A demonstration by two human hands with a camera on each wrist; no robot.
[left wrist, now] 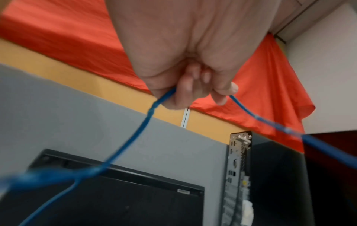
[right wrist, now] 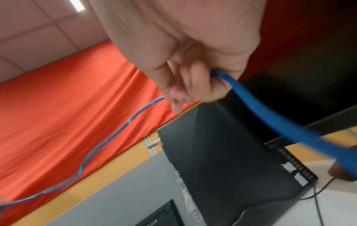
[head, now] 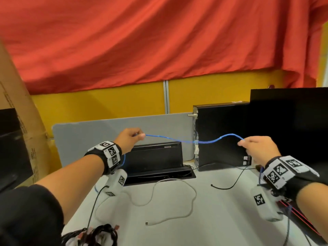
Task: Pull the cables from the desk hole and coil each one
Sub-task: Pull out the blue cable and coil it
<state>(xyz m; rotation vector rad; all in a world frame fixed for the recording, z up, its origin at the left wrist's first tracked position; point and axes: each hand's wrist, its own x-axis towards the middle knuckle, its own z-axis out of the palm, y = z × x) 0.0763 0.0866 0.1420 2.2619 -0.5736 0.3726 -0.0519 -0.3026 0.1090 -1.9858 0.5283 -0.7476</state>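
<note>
Red curtain point(head: 142, 41) behind, pale desk point(head: 221, 210) below. Left hand point(head: 128, 139) raised, fingers curled round the blue cable point(head: 191, 141). From that grip, strung rightward in mid-air, long axis roughly level with a slight wave, passing before the black computer case point(head: 220, 135). Right hand point(head: 257, 148) pinching the other end, tail dropping below the wrist. White cable point(head: 177, 185) loose on the desk beneath the span.

Your cable point(head: 193, 141) spans between both hands above the surface point(head: 221, 210); the desk hole point(head: 159, 176) lies behind, computer case point(head: 220, 135) to its right.
</note>
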